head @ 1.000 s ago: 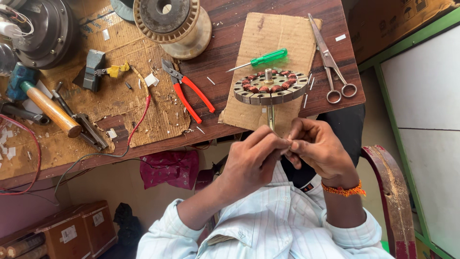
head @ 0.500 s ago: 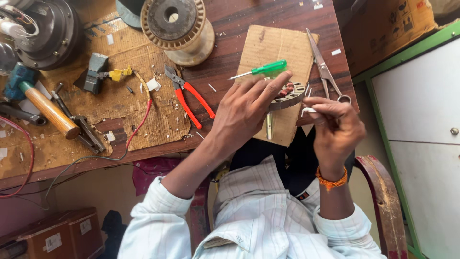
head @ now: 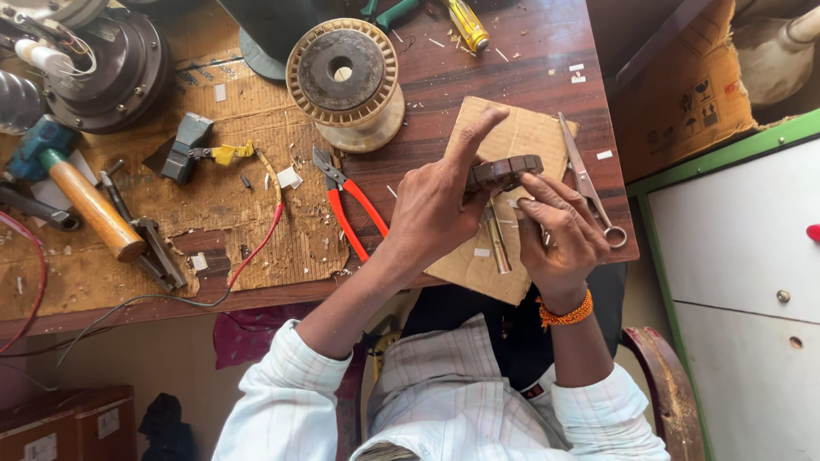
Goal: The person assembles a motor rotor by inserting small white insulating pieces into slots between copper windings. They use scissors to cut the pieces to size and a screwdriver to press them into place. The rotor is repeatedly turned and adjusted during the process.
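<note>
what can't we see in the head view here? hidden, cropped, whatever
Head view only:
- Round stator core: face and windings hidden, edge-on behind the left hand.
- Right hand: fingertip contact with the core hidden by its own fingers.
- Scissors: partly behind right hand.
- Yellow screwdriver: cut by top edge.

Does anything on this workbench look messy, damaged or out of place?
Yes. The brown cardboard sheet covering the dark wooden table is torn and ragged at its edges, and small white paper scraps lie scattered about. The left hand and right hand hold a round metal stator core tilted on edge.
</note>
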